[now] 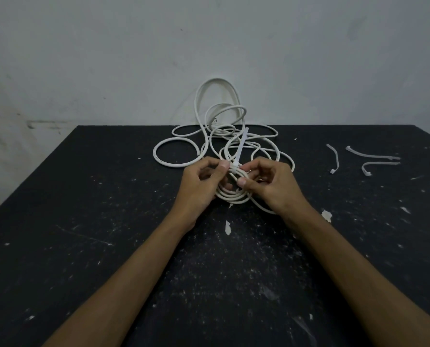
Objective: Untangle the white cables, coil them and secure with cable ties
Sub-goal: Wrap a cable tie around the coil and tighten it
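Now both hands are working at the middle of the black table (83, 221). The left hand (201, 186) and the right hand (266, 184) are pinching a small coil (231, 194) of white cable, so its turns are not springing apart while the cable tie (241, 146) is going round them (its tail is pointing away). Behind, the loose cable (208, 116) is reaching the far edge. Spare ties (369, 156) are lying well apart to the right, leaving open room there.
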